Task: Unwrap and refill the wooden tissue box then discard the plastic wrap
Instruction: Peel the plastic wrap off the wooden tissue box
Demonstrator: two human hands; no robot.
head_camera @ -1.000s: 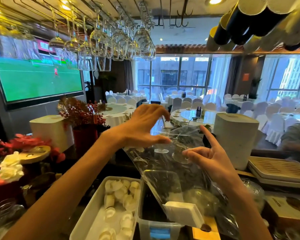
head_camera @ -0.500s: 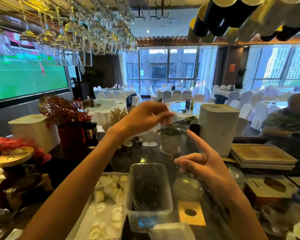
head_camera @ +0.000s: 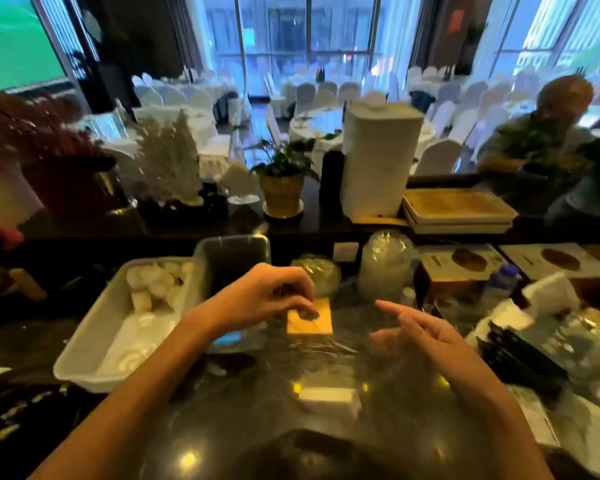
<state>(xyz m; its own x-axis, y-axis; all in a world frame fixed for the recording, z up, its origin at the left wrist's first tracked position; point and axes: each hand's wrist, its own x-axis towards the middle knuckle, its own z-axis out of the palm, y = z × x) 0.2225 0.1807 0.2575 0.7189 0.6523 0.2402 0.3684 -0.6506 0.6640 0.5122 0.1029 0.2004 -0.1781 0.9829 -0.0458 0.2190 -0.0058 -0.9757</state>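
A clear plastic wrap point(head_camera: 329, 351) stretches as a faint sheen between my two hands, low over the dark counter. My left hand point(head_camera: 267, 299) pinches its left edge above an orange wooden tissue box top point(head_camera: 317, 325) with a dark oval hole. My right hand point(head_camera: 420, 336) grips the wrap's right side with thumb and lower fingers, index finger pointing out. A bare white tissue stack point(head_camera: 328, 400) lies on the counter below the hands, apart from both.
A white tray point(head_camera: 84, 344) with rolled towels sits at the left, a clear plastic tub point(head_camera: 232, 258) behind my left hand. A tall white canister point(head_camera: 378, 157), a potted plant point(head_camera: 281, 188), stacked trays point(head_camera: 458, 209) and boxes point(head_camera: 465, 265) line the back. A person point(head_camera: 551, 126) sits far right.
Both hands have dropped from chest height to just above the counter with the wrap. The tissue stack has slid out of the wrap onto the counter. My view has tilted down.
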